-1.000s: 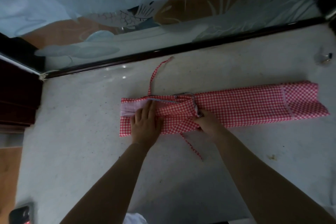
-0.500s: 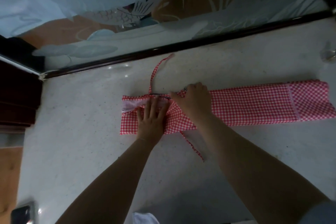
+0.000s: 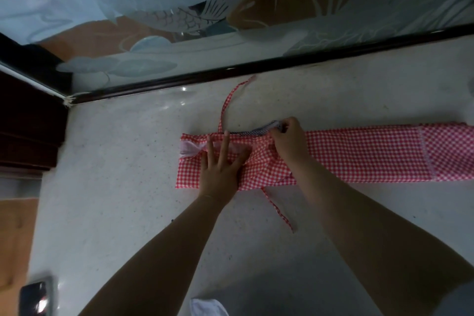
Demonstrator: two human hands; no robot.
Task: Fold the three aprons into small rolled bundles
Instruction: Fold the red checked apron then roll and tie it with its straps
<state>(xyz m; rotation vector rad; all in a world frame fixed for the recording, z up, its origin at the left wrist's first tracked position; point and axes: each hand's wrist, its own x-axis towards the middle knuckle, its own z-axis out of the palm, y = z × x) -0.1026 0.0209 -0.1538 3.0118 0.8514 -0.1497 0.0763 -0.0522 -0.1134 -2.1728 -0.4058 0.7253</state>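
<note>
Centrally on the pale countertop (image 3: 128, 213): red gingham apron (image 3: 359, 156), folded into a long band.
Left hand (image 3: 220, 169) presses flat, fingers straight; right hand (image 3: 289, 141) pinches the striped far edge (image 3: 256, 131). Light, limp cloth, likely to slip; best gripped at the folded end.

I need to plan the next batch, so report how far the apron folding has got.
Done: the red checked apron lies folded into a long narrow strip on the counter. In hand: the left hand presses its left end flat while the right hand pinches the striped strap at the far edge. Left: no rolling has started; two ties still trail loose; no other aprons show.
</note>
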